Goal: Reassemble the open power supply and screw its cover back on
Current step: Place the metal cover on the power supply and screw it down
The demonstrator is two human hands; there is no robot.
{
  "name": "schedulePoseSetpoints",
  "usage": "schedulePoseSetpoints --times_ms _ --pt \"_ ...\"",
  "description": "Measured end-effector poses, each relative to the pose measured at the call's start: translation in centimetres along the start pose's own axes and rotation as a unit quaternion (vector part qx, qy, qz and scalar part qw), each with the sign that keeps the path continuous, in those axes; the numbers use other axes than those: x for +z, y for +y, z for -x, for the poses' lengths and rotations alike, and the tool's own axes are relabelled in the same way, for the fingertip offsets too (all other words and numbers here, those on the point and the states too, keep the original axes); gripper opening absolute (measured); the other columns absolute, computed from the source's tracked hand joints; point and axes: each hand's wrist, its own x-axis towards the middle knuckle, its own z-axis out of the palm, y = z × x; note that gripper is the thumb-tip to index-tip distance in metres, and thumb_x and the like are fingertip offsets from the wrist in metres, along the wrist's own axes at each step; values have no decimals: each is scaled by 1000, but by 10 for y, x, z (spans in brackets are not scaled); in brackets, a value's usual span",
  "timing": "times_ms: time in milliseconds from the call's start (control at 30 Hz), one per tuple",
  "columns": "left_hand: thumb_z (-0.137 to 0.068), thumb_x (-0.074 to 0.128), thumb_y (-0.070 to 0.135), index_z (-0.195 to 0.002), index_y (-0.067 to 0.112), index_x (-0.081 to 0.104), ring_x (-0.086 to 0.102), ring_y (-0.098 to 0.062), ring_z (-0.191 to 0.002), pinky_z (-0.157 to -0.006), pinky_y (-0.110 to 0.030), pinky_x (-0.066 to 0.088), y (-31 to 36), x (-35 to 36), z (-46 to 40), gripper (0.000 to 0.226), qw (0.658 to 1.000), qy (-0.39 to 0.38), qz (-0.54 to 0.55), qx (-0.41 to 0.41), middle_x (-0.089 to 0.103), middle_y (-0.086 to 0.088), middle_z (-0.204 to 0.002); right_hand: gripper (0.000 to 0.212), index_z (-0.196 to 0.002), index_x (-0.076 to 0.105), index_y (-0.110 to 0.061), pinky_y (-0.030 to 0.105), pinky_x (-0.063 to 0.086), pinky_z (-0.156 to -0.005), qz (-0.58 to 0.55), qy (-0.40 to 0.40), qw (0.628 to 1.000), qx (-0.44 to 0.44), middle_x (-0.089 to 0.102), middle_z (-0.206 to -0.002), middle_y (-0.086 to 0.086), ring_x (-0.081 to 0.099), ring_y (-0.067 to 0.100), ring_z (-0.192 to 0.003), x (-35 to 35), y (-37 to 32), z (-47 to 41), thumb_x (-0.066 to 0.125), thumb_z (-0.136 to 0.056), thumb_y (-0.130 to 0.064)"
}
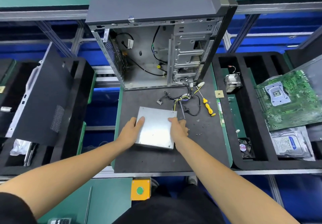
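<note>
Gripping power supply [156, 127], both hands.

power supply [156, 127] on mat [156, 159], before computer case [156, 49] | screwdriver [208, 106] right of cables [183, 100] | motherboard [289, 100] far right | side panel [43, 98] far left

a dark mat [156, 161] with a green edge is the work surface. on it stands an open computer case [156, 49] at the far end. nearer lies a silver power supply [156, 131], its bundle of wires [184, 100] trailing toward the case. a yellow screwdriver [208, 106] lies to the right of the wires, and a few small dark bits, probably screws [199, 134], sit just right of the power supply.
</note>
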Motion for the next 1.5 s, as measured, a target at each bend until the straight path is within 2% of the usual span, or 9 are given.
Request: schedulePoseSetpoints --times_ms 133,333,500,633,833,967,1233,1367,1500 --pt "-101 36 67 -81 29 40 50 -10 -74 -64 -29 36 -2 0 -2 43 1000 10 -25 -1 51 8 -82 47 -115 47 -12 47 41 -101 30 -27 998 -38 45 -125 8 44 31 -118 -4 5 1 68 -81 -36" --pt "-102 35 67 -77 27 40 49 -10 -70 -62 -28 35 -4 -1 -4 46 998 18 -64 10 51 9 -77 45 -99 66 -24 31 44 -67 -14 -21 999 -45 67 -99 -7 59 12 -89 -13 14 5 79 -59 -40" --pt "-101 34 68 -83 21 50 56 -15 -75 -65 -33 42 -5 -3 -5 53 998 8 -58 9 59 4 -81 39 -92 71 -27 32 52 -73 -34 -23 999 -35 72 -94 -7 65 15 -90 -16 14 8 81 -56 -36" --pt "-100 35 69 -75 26 42 50 -14 -68 -61 -32 38 -5 -3 -6 51 998 20 -51 8 52 6 -75 29 -81 72 -29 32 54 -75 -45 -9 998 -39 73 -89 -8 66 15 -88 -14 15 6 81 -55 -37" --pt "-99 30 71 -82 24 44 53 -14 -71 -60 -32 37 -6 -5 -7 53 996 22 -80 16 58 3 -80 30 -86 68 -30 39 54 -87 4 -14 998 -58 72 -97 -7 65 18 -95 -14 15 2 79 -61 -42" --pt "-101 27 69 -86 19 47 57 -19 -75 -65 -36 44 -4 -5 -4 56 994 13 -110 16 62 -1 -84 24 -82 67 -32 30 45 -72 1 -28 998 -59 65 -95 -15 58 10 -92 -16 15 2 80 -64 -39" --pt "-99 31 71 -83 23 40 48 -15 -71 -65 -33 40 -9 -7 -7 52 998 -18 -54 9 52 4 -81 33 -91 68 -28 31 43 -73 -3 -43 998 -52 64 -100 -12 55 7 -91 -17 17 -2 79 -63 -40" --pt "-98 35 72 -87 25 43 49 -13 -73 -66 -33 41 -16 -6 -7 49 1000 -20 -19 14 53 7 -83 50 -98 63 -21 31 39 -68 -13 -47 997 -56 64 -103 -2 55 16 -92 -11 18 0 75 -56 -45" --pt "-99 34 71 -93 22 47 53 -14 -77 -66 -31 40 -17 2 -4 50 1000 13 -12 7 60 3 -88 48 -90 61 -19 32 36 -64 -6 -31 997 -72 62 -97 0 54 19 -90 -10 15 -1 72 -52 -46"
